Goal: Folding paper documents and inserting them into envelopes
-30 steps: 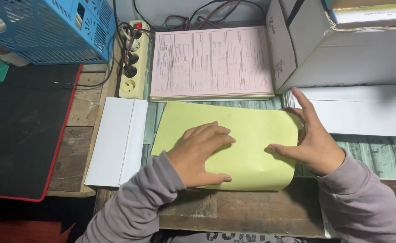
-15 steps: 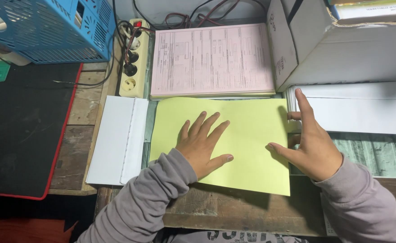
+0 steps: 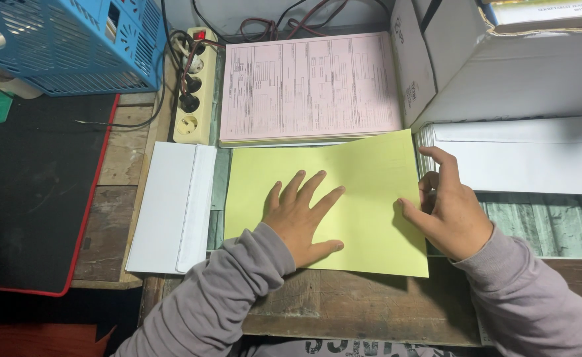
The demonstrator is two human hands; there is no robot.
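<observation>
A yellow-green sheet of paper (image 3: 364,178) lies on the wooden table (image 3: 344,311) in front of me. My left hand (image 3: 301,215) presses flat on its middle with the fingers spread. My right hand (image 3: 451,208) holds the sheet's right edge, thumb on top and fingers curled behind it; that edge is lifted a little. Both arms wear grey sleeves.
A stack of pink printed forms (image 3: 307,86) lies just beyond the sheet. White envelopes (image 3: 522,155) are stacked at the right below a white cardboard box (image 3: 502,66). A white folded stack (image 3: 172,205), a power strip (image 3: 192,86), a blue basket (image 3: 66,39) and a black mat (image 3: 26,192) are at the left.
The folded sheet has been opened out to a taller shape. My left hand went from curled to flat with spread fingers. My right hand shifted along the right edge.
</observation>
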